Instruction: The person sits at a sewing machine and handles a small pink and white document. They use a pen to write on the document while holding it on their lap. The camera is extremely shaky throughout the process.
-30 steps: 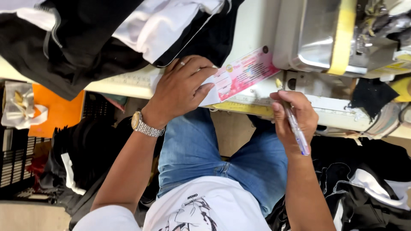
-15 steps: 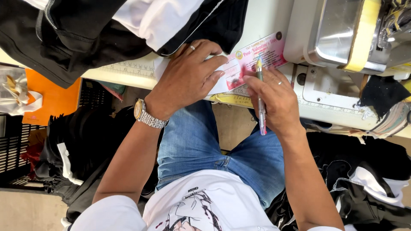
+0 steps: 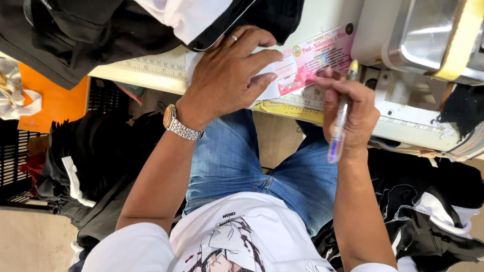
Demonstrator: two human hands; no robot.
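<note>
My left hand [image 3: 229,75], with a ring and a metal wristwatch, lies flat on a pink and white paper card [image 3: 312,58] and holds it down on the cream sewing table [image 3: 146,70]. My right hand [image 3: 350,108] grips a clear pen [image 3: 340,118] with a yellow cap, and its tip touches the card's near edge. Both hands sit close together in front of my blue jeans and white printed shirt.
A sewing machine [image 3: 428,40] with a metal plate stands to the right. Black and white garments [image 3: 126,25] are piled on the table at left, more [image 3: 428,216] lie at lower right. An orange box [image 3: 55,100] and a black crate [image 3: 15,166] sit at left.
My right hand has brought the pen up from beside the table to the card. The left hand stays pressed on the card. The view has drawn closer.
</note>
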